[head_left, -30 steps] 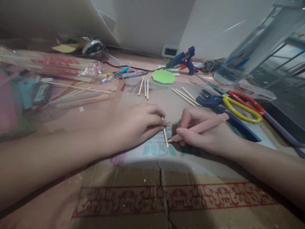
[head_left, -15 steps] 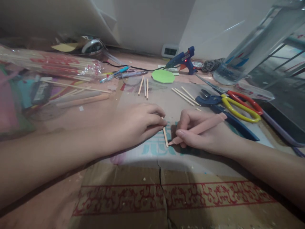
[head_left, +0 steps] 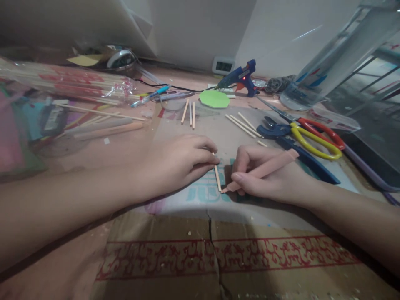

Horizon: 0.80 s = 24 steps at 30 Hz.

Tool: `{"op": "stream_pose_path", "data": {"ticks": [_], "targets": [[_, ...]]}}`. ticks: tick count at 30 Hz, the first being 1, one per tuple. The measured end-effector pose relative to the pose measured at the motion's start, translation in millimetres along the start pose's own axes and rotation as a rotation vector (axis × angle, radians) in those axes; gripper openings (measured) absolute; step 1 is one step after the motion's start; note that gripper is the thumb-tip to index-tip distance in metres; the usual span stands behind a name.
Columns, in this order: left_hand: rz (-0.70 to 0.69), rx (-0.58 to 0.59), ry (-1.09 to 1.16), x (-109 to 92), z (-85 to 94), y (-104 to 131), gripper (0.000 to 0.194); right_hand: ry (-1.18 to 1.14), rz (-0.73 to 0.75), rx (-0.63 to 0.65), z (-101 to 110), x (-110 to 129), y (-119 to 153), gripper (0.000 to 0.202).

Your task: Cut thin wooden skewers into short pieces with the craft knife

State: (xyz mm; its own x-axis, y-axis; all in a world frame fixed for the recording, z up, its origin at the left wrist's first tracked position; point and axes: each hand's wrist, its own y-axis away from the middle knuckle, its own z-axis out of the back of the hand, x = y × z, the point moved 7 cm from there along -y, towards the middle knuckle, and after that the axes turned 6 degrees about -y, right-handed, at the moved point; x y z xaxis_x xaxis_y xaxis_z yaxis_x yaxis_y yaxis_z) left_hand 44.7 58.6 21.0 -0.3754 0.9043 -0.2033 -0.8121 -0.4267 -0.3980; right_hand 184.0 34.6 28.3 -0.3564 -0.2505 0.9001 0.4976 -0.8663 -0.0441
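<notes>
My left hand (head_left: 190, 160) is closed on the upper end of a short wooden stick (head_left: 218, 178), its fingertips pressing it on the grey sheet (head_left: 175, 200). In my right hand (head_left: 265, 173) is a salmon-pink marker (head_left: 268, 166), held slanted like a pen. The marker's tip is at the stick's near end. Behind my left hand lie three short sticks (head_left: 193, 116), and further right several more sticks (head_left: 242, 126) rest on the sheet.
A blue glue gun (head_left: 239, 78) with a red light stands behind a green paper octagon (head_left: 214, 99). Blue pliers (head_left: 306, 160), red-and-yellow scissors (head_left: 315, 141) and a clear bottle (head_left: 312, 79) are at the right. Bagged sticks (head_left: 68, 83) lie left.
The marker's tip has shifted very slightly down at the stick's near end. My left hand and the stick stay almost still.
</notes>
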Motion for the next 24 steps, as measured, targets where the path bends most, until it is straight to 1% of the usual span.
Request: {"op": "stream_pose_path", "data": {"ticks": [6, 10, 13, 19, 21, 24], "targets": [[-0.012, -0.003, -0.014, -2.4, 1.3, -1.1, 0.022, 0.011, 0.02, -0.12, 8.9, 0.1, -1.6, 0.031], [-0.013, 0.001, -0.028, -2.5, 0.0, -1.7, 0.022, 0.081, 0.018, -0.122, 7.9, 1.1, -3.3, 0.028], [-0.006, 0.012, -0.034, -1.4, -1.5, -1.1, 0.022, 0.08, 0.01, -0.117, 7.2, 0.7, -3.0, 0.029], [-0.018, 0.0, -0.017, -2.2, -0.5, -0.3, 0.023, 0.03, -0.006, -0.033, 2.0, -1.8, -1.4, 0.027], [-0.02, -0.001, -0.011, -2.4, -0.2, -0.5, 0.023, 0.035, 0.014, -0.055, 3.4, -0.5, -1.7, 0.026], [-0.019, -0.002, -0.019, -2.2, -0.1, -0.6, 0.022, 0.071, 0.053, -0.123, 7.7, 2.4, -2.2, 0.026]]}}
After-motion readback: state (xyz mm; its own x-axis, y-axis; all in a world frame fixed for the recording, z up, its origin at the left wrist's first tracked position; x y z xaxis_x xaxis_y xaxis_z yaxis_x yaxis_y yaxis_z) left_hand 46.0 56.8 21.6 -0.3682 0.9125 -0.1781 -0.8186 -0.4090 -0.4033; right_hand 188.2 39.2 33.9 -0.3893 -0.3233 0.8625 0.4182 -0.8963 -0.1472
